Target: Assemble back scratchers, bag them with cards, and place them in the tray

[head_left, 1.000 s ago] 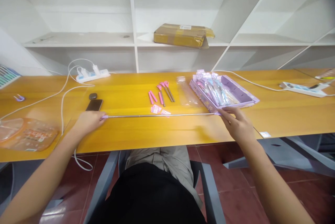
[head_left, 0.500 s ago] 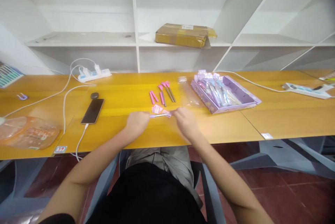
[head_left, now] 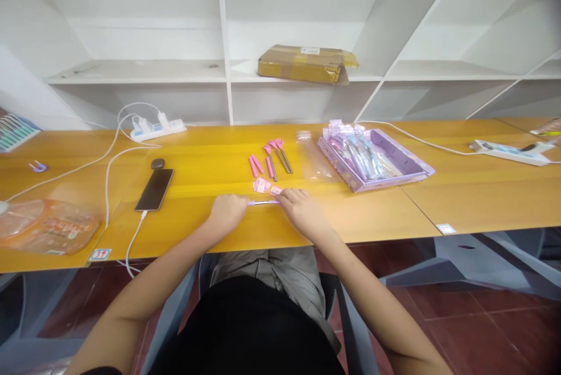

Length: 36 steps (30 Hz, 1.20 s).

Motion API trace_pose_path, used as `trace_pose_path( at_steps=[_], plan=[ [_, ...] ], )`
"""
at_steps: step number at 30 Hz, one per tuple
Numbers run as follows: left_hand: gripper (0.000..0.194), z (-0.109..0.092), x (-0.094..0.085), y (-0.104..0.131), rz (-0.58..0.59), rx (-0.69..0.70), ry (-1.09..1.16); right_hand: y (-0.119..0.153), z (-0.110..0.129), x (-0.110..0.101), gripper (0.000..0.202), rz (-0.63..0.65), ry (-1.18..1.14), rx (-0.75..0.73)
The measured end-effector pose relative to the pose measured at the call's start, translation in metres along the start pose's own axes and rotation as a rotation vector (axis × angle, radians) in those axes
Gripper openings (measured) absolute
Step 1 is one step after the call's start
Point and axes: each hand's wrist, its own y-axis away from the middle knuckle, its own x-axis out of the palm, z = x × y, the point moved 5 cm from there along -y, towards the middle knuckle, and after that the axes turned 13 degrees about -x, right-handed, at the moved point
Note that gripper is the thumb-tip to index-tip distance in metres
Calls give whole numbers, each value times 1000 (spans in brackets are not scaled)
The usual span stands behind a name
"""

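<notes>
Between my two hands lies a slim metal rod with lilac ends (head_left: 263,202), held level close above the table. My left hand (head_left: 228,214) is closed round its left end. My right hand (head_left: 302,211) pinches the right end, hiding that tip. Just beyond the rod are small pink-and-white cards (head_left: 262,185), one partly beside my right fingers. Farther back lie pink hand-shaped back scratchers (head_left: 284,156) with metal shafts. Loose pink handle tubes (head_left: 256,165) rest to their left.
A lilac display box (head_left: 416,172) with several bagged items stands at the right, beside a clear plastic bag (head_left: 313,156). On the left are a charging phone (head_left: 155,190), a power strip (head_left: 158,129) and an orange-tinted clear pouch (head_left: 56,226). A cardboard box (head_left: 302,64) sits on the shelf.
The rod has come slightly nearer to me and is more level. Both hands still grip its ends. The right hand has shifted a little left and is less blurred.
</notes>
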Motion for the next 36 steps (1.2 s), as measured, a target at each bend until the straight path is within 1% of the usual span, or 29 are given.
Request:
trace_pose_path(
  at_steps=[7,11,14,16,18,19,20,21,24,25,26,27,28,29,31,36],
  plan=[
    [42,3,-2,1,-19,49,15,2,-2,2,23,2,-41,-5],
    [44,6,0,-4,-26,51,9,5,-6,3,27,8,-62,13],
    [44,3,2,-6,-25,66,-6,7,-4,4,26,3,-52,13],
    [44,2,3,-5,-17,81,-23,12,-4,4,24,-4,-46,10],
    [43,10,4,-3,-13,85,-46,25,-11,4,22,-10,-48,10],
    [43,20,3,-2,-18,77,-59,36,-19,3,21,-15,-48,16],
    [43,34,2,-2,-29,60,-74,49,-30,1,21,-24,-45,26],
    [45,53,0,-1,-44,38,-88,66,-44,-3,21,-38,-41,39],
    [43,130,-5,0,-98,-75,-167,130,-97,-21,30,-115,-22,94],
    [42,156,-6,2,-123,-98,-184,152,-115,-30,33,-156,-6,125],
    [41,178,-5,3,-127,-107,-199,171,-129,-36,32,-166,1,145],
    [41,195,-3,5,-115,-92,-213,187,-140,-38,29,-123,-23,161],
    [42,208,-1,7,-125,-78,-218,199,-148,-41,29,-111,-41,178],
    [42,215,2,9,-120,-67,-213,206,-151,-42,28,-90,-55,188],
    [43,221,8,12,-125,-64,-195,211,-150,-42,27,-79,-59,203],
    [41,213,12,13,-158,-58,-110,206,-140,-39,26,-106,-16,256]
  ],
)
